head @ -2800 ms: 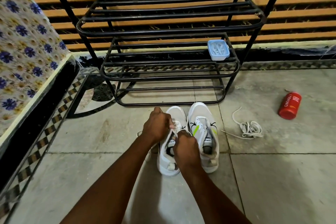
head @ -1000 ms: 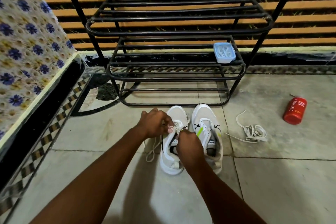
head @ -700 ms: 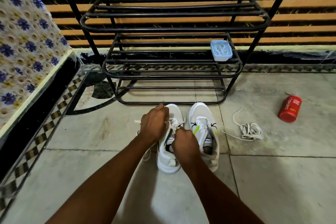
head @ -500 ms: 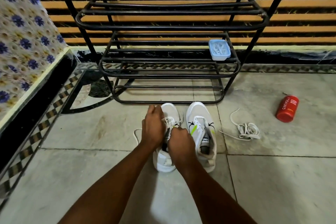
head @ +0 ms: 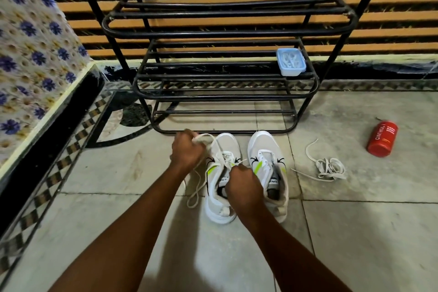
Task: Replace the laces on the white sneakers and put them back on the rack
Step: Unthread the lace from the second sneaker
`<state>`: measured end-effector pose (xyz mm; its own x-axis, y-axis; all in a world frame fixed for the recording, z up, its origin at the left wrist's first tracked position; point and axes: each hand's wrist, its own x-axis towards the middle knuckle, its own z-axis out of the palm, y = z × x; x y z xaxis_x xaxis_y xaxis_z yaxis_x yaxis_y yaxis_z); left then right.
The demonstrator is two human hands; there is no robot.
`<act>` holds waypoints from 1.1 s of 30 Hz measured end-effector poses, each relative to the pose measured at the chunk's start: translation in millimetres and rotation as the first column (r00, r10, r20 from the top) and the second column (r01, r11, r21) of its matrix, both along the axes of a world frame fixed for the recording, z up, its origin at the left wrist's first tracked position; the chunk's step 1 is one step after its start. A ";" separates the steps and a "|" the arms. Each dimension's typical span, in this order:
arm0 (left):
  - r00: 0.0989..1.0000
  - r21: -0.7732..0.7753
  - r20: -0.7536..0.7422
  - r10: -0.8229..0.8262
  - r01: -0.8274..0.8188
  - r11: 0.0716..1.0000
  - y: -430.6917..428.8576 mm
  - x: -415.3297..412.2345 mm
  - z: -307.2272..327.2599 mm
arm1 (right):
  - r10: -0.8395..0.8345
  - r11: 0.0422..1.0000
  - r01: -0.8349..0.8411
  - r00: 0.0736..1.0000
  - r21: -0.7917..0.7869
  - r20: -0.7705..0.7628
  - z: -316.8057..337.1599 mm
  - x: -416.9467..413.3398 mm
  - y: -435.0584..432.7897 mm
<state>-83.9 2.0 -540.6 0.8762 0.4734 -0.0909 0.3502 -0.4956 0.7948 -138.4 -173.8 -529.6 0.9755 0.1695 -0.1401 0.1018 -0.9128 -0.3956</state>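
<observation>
Two white sneakers stand side by side on the tiled floor before the black metal rack [head: 227, 31]. Over the left sneaker [head: 219, 199], my left hand [head: 187, 149] grips a white lace [head: 206, 136], pulled up and to the left of the shoe. My right hand [head: 244, 185] pinches the lace's other strand above the shoe's eyelets. A loose loop of this lace hangs to the floor left of the shoe. The right sneaker [head: 265, 152] has its lace threaded and stands untouched.
A loose pile of white lace [head: 328, 168] lies on the floor right of the sneakers. A red can [head: 382, 138] lies further right. A small blue box [head: 291, 61] sits on the rack's middle shelf. A flower-patterned wall [head: 30, 50] runs along the left.
My left hand has drawn the lace up and away to the left of the left sneaker, stretching it out. My right hand stays over the eyelets.
</observation>
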 end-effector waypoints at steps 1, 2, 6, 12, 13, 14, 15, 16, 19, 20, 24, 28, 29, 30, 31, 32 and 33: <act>0.996 0.070 -0.006 -0.088 0.088 0.994 -3.9 -5.5 2.3 | -0.002 1.000 0.002 1.000 0.007 0.006 -0.4 0.3 -0.4; 0.981 0.077 0.027 -0.195 0.192 0.978 -9.1 -9.6 7.9 | -0.007 1.000 0.007 1.000 0.021 0.006 -0.2 0.8 -0.2; 0.803 -0.060 0.007 -0.596 0.595 0.801 -24.6 -19.0 21.3 | -0.026 0.996 0.024 0.999 0.087 0.023 -1.6 1.8 0.1; 0.801 0.328 -0.092 -0.591 0.585 0.742 -38.1 -21.8 14.1 | -0.075 0.983 0.068 0.996 0.173 0.036 -7.5 2.1 0.9; 0.817 0.378 -0.089 -0.569 0.556 0.740 -39.2 -21.1 14.0 | -0.078 0.982 0.070 0.996 0.173 0.039 -8.1 2.5 0.6; 0.827 0.417 -0.096 -0.554 0.539 0.732 -40.0 -19.5 12.8 | -0.080 0.983 0.071 0.996 0.171 0.046 -8.1 3.1 0.0; 0.827 0.439 -0.116 -0.551 0.540 0.718 -41.8 -19.5 13.4 | -0.081 0.983 0.071 0.995 0.168 0.053 -8.2 3.5 -0.1; 0.820 0.452 -0.132 -0.556 0.549 0.703 -43.6 -20.5 13.6 | -0.085 0.983 0.074 0.995 0.169 0.059 -8.4 3.7 -0.6; 0.843 0.449 -0.090 -0.530 0.510 0.734 -42.7 -24.3 15.9 | -0.080 0.984 0.071 0.996 0.161 0.048 -8.2 3.2 -1.6; 0.874 0.405 -0.046 -0.484 0.459 0.790 -40.1 -24.6 15.3 | -0.078 0.985 0.070 0.996 0.160 0.045 -7.8 2.3 -2.0; 0.967 0.300 0.025 -0.254 0.235 0.925 -35.8 -23.4 13.9 | -0.058 0.989 0.052 0.997 0.141 0.041 -4.7 2.1 -2.3; 0.944 -0.179 0.157 0.290 -0.261 0.948 -39.8 -24.3 21.0 | -0.034 0.992 0.030 0.999 0.119 0.039 -4.2 1.7 -3.8; 0.926 -0.219 0.148 0.347 -0.312 0.925 -34.6 -23.1 21.6 | -0.048 0.991 0.042 0.998 0.124 0.047 -4.9 1.5 -4.7; 0.939 -0.210 0.110 0.327 -0.300 0.931 -27.9 -22.1 20.9 | -0.060 0.990 0.053 0.997 0.130 0.053 -5.7 1.1 -4.3; 0.963 -0.176 0.050 0.264 -0.252 0.952 -20.2 -21.3 17.3 | -0.062 0.989 0.053 0.996 0.135 0.060 -5.9 0.7 -3.2; 0.982 -0.112 -0.037 0.184 -0.187 0.976 -13.6 -20.6 13.7 | -0.053 0.990 0.043 0.996 0.132 0.069 -6.6 0.9 -2.4; 0.989 -0.053 -0.102 0.107 -0.113 0.992 -9.3 -20.7 10.3 | -0.041 0.992 0.031 0.996 0.120 0.078 -7.5 1.7 -1.4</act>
<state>-104.6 -7.3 -530.4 0.8042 0.5580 -0.2048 0.4783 -0.4029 0.7803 -136.8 -175.2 -537.1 0.9886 0.1446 -0.0419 0.1053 -0.8633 -0.4935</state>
